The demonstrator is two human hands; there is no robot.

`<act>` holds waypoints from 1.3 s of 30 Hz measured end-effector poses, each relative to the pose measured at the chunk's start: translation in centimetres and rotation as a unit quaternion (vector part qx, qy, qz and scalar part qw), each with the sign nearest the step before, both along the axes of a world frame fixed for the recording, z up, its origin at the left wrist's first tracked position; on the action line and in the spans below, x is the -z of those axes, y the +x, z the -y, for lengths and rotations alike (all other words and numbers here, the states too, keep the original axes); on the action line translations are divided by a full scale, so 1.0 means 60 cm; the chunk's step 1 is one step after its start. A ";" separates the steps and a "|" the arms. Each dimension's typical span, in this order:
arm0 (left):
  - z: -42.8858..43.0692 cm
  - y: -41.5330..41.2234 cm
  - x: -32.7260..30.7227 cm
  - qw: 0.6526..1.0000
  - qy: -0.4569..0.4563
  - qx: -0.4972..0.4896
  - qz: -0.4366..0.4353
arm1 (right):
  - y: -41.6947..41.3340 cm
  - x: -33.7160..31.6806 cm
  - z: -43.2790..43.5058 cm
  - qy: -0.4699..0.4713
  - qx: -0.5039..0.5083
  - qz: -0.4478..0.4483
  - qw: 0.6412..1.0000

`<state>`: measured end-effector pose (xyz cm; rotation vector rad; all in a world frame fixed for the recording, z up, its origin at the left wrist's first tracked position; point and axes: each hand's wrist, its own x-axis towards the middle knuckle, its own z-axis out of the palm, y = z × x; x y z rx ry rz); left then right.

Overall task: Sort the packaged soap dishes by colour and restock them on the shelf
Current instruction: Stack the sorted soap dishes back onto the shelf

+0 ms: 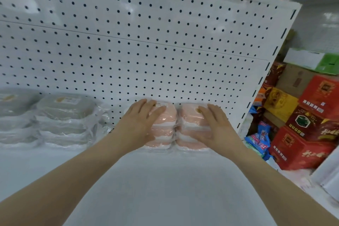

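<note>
The left hand (141,121) hid the left side of one pink soap-dish stack (166,124), and the right hand (218,124) covered the right side of the other pink stack (190,126). The leftmost grey stack (11,115) ran off the view's left edge, and the gold labels (197,110) were too blurred to read.

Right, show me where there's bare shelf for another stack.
Free: the shelf front before the grey stacks and pink stacks, and a narrow gap between them, beside the left hand. Crowded: the back row along the pegboard.
</note>
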<state>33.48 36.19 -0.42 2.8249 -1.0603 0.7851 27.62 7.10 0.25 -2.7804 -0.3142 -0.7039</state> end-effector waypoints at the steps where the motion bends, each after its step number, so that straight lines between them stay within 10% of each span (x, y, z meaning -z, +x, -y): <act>1: 0.000 0.003 0.001 1.000 -0.006 0.004 0.008 | 0.003 0.009 0.000 -0.032 0.009 0.007 0.999; 39: 0.031 -0.029 -0.004 0.997 0.016 -0.029 0.069 | 0.004 0.013 -0.063 -0.229 0.130 0.057 0.963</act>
